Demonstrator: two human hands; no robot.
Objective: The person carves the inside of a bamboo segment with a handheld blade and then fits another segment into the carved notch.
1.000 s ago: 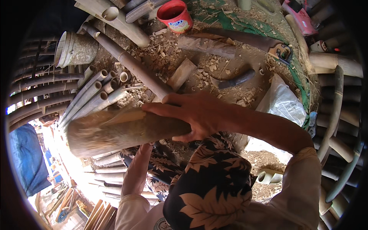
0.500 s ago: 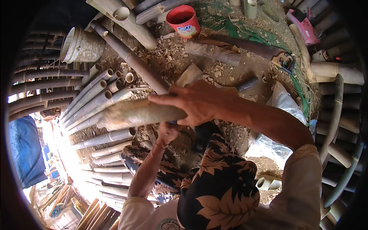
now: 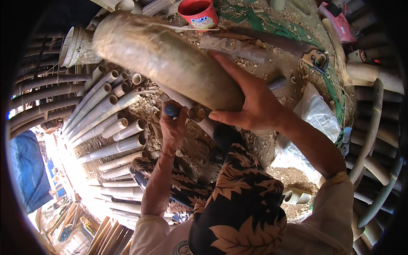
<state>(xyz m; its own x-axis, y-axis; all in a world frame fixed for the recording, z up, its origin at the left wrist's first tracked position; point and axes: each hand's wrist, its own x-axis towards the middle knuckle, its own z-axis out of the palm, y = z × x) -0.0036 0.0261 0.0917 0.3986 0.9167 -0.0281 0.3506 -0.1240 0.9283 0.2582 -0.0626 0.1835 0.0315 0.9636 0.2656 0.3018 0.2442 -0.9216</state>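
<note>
My right hand (image 3: pixel 259 102) grips the near end of a thick, rounded, brown-grey length of wood or bamboo (image 3: pixel 170 63), raised and slanting toward the upper left, its far end blurred. Below it, my left hand (image 3: pixel 172 134) is closed around an upright tool with a blue handle (image 3: pixel 171 110); only the handle's top shows, and the tool's lower part is hidden. Beside that hand a bamboo pole (image 3: pixel 208 124) lies with a round opening in it. Most of the pole is hidden under the raised piece.
Several cut bamboo poles (image 3: pixel 112 145) lie fanned out at left. Behind them stands a dirty white bucket (image 3: pixel 76 46). A red tub (image 3: pixel 197 12) is at the far side; a handsaw (image 3: pixel 293 46) lies far right. Clear plastic sheeting (image 3: pixel 314 117) and bamboo slats (image 3: pixel 374 123) are at right.
My right hand has lifted the thick piece, which now points to the upper left. My left hand has shifted slightly left and up, and the blue handle's top now shows.
</note>
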